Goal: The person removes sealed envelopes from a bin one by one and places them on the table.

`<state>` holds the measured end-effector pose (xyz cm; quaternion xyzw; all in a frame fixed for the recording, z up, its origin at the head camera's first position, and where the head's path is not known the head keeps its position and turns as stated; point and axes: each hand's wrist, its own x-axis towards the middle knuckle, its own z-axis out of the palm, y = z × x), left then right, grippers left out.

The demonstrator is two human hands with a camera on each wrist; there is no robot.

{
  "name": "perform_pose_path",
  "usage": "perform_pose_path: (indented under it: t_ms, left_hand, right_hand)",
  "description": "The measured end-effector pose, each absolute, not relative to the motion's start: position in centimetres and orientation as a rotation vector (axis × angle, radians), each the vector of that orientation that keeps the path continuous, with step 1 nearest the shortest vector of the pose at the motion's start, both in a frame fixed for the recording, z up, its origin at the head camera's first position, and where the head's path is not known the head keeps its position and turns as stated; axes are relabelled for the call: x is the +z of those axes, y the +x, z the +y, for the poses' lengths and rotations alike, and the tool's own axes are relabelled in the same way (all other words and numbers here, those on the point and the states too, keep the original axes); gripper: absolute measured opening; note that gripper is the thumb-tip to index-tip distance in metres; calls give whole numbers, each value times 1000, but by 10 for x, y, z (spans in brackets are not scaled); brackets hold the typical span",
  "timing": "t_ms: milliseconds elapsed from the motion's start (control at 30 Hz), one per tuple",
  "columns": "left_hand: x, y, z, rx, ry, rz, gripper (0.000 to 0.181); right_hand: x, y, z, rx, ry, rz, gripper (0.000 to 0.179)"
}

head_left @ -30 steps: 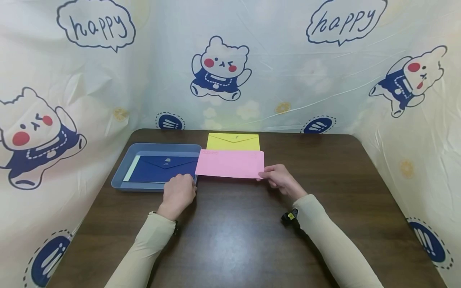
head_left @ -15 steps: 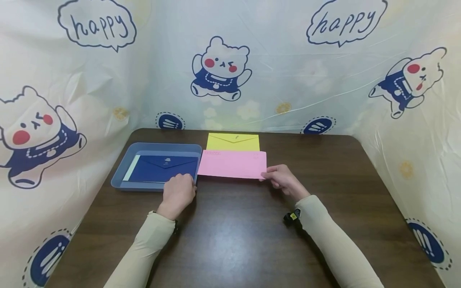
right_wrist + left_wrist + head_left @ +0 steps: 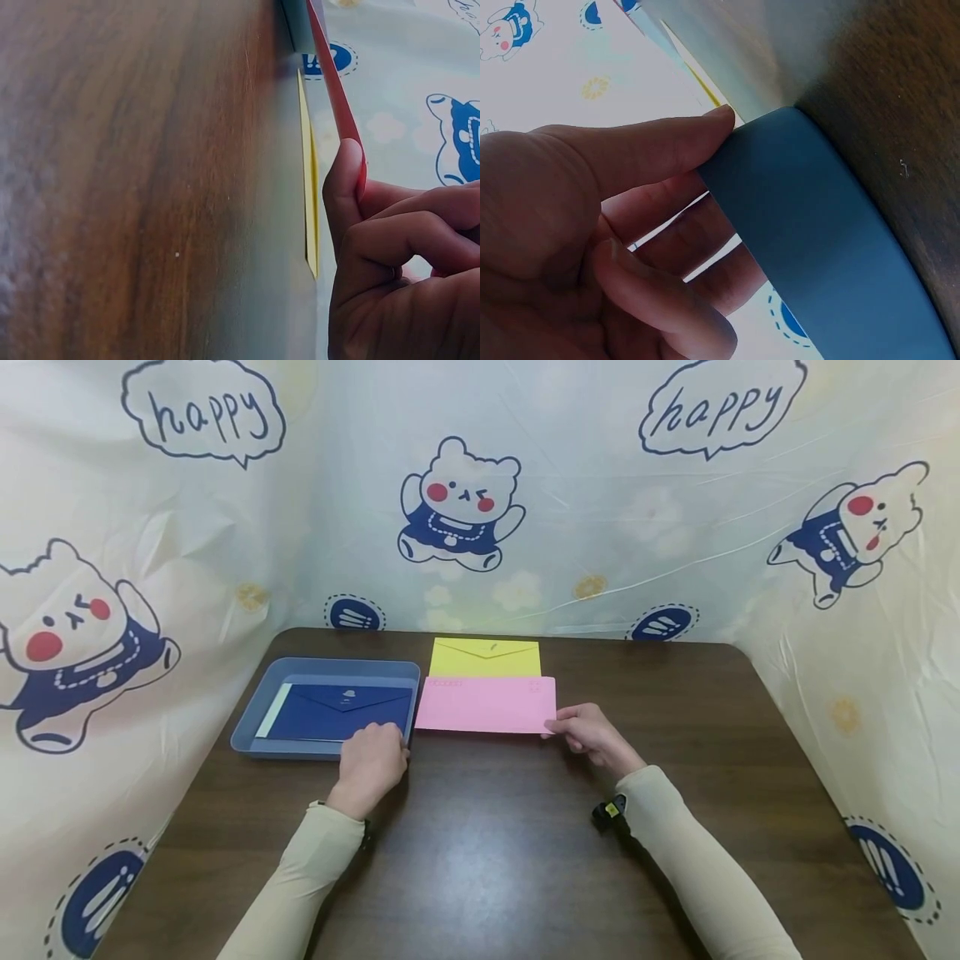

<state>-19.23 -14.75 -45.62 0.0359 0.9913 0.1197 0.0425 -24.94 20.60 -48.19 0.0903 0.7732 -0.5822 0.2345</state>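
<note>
The step in hand looks like carrying the pink envelope [image 3: 486, 705] by one corner while the tray [image 3: 247, 727] is kept steady. To do it well, the wrist should stay level: a thin sheet held at a single corner is likely to droop or swing at its free end. A firm but light pinch should serve, as squeezing hard could crease the corner. The free end probably needs the most watching, since it sits right by the tray's right edge and could catch on the rim; whether it touches there I cannot tell.

The right hand [image 3: 588, 732] pinches the near right corner of the pink envelope, thumb [image 3: 345, 169] against one face and fingers behind, with no gap beyond the sheet's thickness. The right wrist view shows the envelope raised off the table [image 3: 480, 827], above the yellow envelope [image 3: 486, 656], which lies by the table's far edge and is partly covered from the head view.

The left hand [image 3: 373, 767] grips the tray's near right corner: its thumb [image 3: 660, 146] lies on the rim and other fingers pass behind the wall, closed to about the wall's thickness. That hold should keep the tray from sliding. The tray is toward the table's far left corner, the blue envelope [image 3: 341, 714] lying inside.
</note>
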Motion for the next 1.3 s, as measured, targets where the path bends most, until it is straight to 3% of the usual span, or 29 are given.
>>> perform_pose_path:
  t_ms: [1300]
  left_hand:
    - [-454,-192,-148,395,93,3024,10]
  right_hand:
    - [-493,-257,202,-1480,266,2156,23]
